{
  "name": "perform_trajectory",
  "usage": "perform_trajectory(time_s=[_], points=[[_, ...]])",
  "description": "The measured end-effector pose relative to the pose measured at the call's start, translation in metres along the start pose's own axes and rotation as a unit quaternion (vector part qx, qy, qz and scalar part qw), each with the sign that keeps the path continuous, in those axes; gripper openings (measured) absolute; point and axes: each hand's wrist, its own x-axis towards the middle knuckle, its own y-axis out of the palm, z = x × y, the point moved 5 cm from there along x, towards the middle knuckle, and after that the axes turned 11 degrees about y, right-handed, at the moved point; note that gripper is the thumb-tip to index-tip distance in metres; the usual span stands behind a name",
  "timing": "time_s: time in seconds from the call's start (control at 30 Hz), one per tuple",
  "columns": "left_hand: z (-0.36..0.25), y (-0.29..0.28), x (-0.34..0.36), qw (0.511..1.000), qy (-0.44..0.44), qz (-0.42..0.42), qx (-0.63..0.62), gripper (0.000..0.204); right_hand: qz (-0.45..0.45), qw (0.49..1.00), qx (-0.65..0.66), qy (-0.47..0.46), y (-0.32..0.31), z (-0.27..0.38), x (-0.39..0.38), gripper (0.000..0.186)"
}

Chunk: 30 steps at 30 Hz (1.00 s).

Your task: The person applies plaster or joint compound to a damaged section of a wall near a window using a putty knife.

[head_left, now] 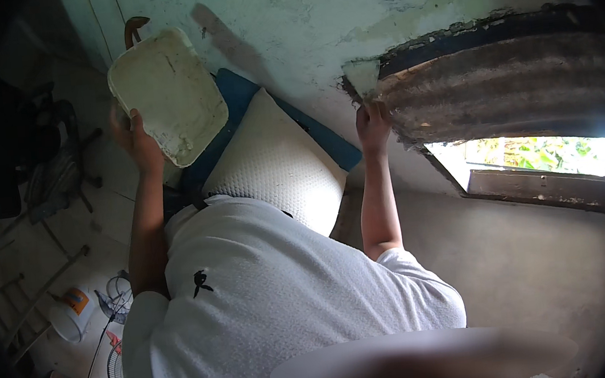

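Note:
My left hand (136, 141) grips a worn cream rectangular tray (168, 92) near its lower left, holding it up beside the wall (279, 23); a brown handle-like piece (134, 24) shows past its top edge. My right hand (373, 122) is closed on what looks like a putty knife (363, 72), its pale triangular blade against the cracked left end of the recessed opening. Below and between my hands lie a white textured cushion (275, 166) and a dark teal padded piece (219, 120).
A corrugated panel (496, 83) fills the recess at right, above a bright gap (539, 155) with greenery outside. Chairs or metal frames (65, 139), a white bucket (69, 317), cables and a wire fan guard (117, 371) stand at lower left. A concrete surface (513, 263) lies at lower right.

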Motion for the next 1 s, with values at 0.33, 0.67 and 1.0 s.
perform_trajectory(time_s=[0.33,0.67,1.0], points=[[0.004,0.01,-0.008,0.99,0.079,0.062,0.099,0.056,0.332,0.513,0.696,0.377,-0.003,0.128,-0.061,0.032],[-0.021,0.018,-0.01,0.997,0.057,0.031,0.03,0.051,0.441,0.56,0.617,0.334,0.005,0.19,-0.072,0.031],[-0.028,-0.002,-0.003,0.992,0.11,0.0,0.062,0.043,0.285,0.903,0.308,-0.095,-0.024,0.21,-0.061,0.03]])
